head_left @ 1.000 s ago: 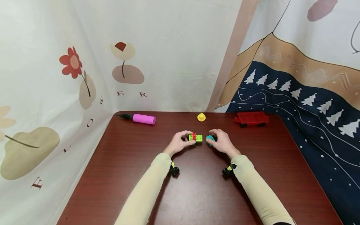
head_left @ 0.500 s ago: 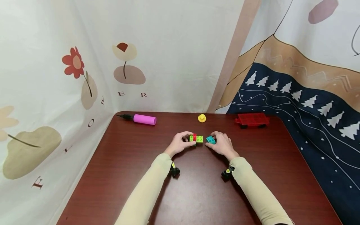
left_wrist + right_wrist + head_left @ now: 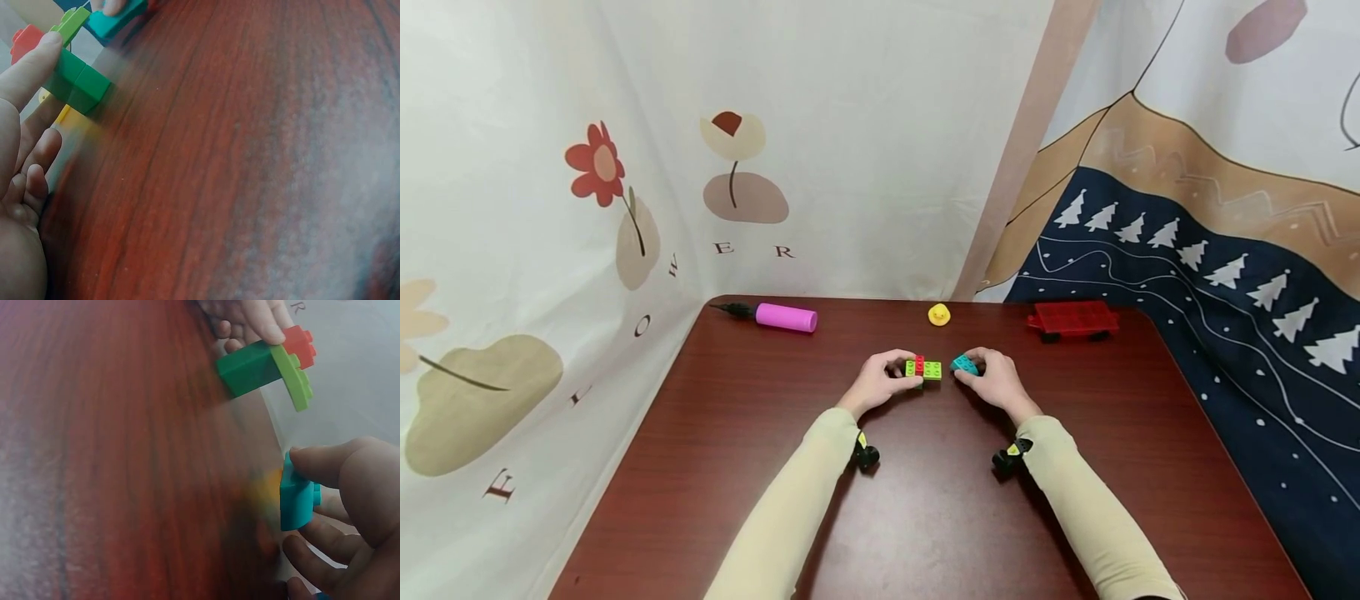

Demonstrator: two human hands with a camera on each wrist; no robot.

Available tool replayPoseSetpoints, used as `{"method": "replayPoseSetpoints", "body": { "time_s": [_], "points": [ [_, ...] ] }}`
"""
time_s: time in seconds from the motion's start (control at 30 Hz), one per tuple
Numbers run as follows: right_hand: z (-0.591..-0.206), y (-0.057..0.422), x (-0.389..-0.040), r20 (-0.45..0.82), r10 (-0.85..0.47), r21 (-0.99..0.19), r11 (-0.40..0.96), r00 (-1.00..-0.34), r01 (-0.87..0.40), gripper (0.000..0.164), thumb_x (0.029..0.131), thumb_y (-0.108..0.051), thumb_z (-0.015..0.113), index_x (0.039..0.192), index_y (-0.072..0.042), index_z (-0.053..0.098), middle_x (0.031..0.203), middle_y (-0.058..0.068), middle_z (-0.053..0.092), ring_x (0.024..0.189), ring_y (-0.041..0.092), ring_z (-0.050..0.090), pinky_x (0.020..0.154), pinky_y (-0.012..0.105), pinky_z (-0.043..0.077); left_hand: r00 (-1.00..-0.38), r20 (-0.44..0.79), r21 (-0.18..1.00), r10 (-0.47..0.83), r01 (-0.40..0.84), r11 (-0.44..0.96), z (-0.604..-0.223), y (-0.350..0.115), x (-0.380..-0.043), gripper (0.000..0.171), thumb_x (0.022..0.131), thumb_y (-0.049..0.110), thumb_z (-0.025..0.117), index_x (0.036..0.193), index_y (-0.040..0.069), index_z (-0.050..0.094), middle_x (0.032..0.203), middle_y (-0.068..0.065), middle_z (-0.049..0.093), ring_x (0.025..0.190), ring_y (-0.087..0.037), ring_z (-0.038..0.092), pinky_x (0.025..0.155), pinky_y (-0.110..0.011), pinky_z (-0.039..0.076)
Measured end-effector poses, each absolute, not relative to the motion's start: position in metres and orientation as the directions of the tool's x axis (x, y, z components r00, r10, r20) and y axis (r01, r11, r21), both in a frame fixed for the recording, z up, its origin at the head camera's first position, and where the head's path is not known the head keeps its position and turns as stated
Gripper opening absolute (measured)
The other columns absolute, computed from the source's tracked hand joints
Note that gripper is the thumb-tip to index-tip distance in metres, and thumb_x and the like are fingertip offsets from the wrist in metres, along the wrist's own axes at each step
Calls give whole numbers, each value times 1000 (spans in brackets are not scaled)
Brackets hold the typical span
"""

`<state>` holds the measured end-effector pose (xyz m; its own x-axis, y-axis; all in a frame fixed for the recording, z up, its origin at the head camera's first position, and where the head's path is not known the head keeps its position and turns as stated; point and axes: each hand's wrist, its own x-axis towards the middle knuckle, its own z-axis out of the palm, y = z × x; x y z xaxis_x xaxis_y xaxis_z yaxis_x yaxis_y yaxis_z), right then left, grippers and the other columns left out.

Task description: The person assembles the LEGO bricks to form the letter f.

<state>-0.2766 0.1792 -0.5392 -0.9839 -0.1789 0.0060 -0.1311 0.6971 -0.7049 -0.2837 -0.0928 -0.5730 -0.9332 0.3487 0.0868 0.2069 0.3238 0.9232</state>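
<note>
My left hand grips a small brick assembly: a lime plate with a red brick on top and a dark green brick beneath, raised off the table. The same assembly shows in the right wrist view, held by the left fingers. My right hand pinches a teal brick between thumb and fingers, just right of the assembly with a small gap between them. In the right wrist view the teal brick sits below the lime plate. The teal brick also appears at the top of the left wrist view.
A dark red wooden table carries a pink pump at the back left, a small yellow duck at the back middle and a red wheeled toy base at the back right. Printed cloth walls stand behind and on both sides.
My right hand has lifted the teal brick slightly and turned it, staying close to the assembly. The left hand and its bricks have barely moved.
</note>
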Motion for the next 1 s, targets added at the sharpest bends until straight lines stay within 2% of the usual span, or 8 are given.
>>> {"method": "replayPoseSetpoints", "body": {
  "time_s": [0.3, 0.53, 0.77, 1.0],
  "points": [
    [-536, 178, -280, 69, -205, -781, 598, -976, -181, 39, 96, -21, 79, 130, -4, 69, 117, 14, 74, 107, 31, 68, 97, 49, 54, -935, 102, 918, 340, 220, 331, -574, -92, -284, 41, 90, 29, 86, 128, 20, 74, 108, -3, 70, 85, -19, 59, 71, -31, 48],
    [-533, 174, -281, 83, -232, -836, 513, -969, -194, 39, 96, -19, 78, 132, -6, 69, 121, 12, 73, 105, 28, 66, 93, 43, 53, -933, 107, 912, 344, 229, 339, -576, -92, -284, 42, 90, 29, 86, 129, 18, 73, 109, -1, 71, 85, -18, 60, 71, -29, 49],
    [-523, 168, -282, 83, -288, -888, 413, -954, -202, 46, 99, -26, 77, 138, -6, 67, 127, 11, 72, 117, 31, 61, 103, 50, 49, -933, 108, 910, 344, 232, 345, -576, -92, -284, 42, 91, 29, 86, 129, 18, 74, 109, -1, 71, 86, -18, 60, 69, -29, 50],
    [-514, 156, -281, 106, -346, -889, 388, -932, -245, 44, 102, -27, 72, 140, -6, 66, 129, 12, 71, 116, 31, 63, 104, 52, 50, -933, 114, 911, 340, 235, 340, -572, -92, -284, 42, 90, 29, 86, 129, 16, 73, 104, -2, 71, 86, -18, 60, 72, -29, 50]
  ]
}}
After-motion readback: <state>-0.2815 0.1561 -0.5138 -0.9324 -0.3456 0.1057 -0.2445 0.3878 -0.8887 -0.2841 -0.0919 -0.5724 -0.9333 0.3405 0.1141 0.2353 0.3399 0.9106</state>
